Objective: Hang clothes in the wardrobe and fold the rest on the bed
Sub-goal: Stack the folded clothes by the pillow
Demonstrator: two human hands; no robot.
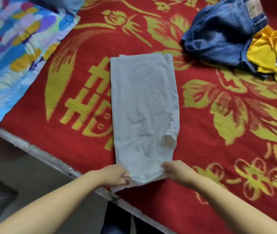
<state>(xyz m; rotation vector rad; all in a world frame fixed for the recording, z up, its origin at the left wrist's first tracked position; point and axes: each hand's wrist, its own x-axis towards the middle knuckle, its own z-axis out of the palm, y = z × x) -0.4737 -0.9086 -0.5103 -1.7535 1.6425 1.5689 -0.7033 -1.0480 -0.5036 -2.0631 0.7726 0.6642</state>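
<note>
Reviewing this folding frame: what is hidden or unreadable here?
- Head view: the yellow garment is cut off by the right edge.
- Jeans: label patch too blurred to read.
- White garment: folded, so its type is unclear.
- Left hand and right hand: fingertips hidden under its near edge.

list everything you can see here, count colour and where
shirt: 1, pale grey, folded into a long strip, mid bed
jeans: 1, blue, crumpled, far right of bed
yellow top: 1, yellow, bunched against the jeans, right edge
blanket: 1, red with gold flowers, covers the bed
pillow: 1, blue with many-coloured patches, far left
floor: grey, lower left
left hand: 1, grip on the shirt's near left corner
right hand: 1, grip on the shirt's near right corner
</note>
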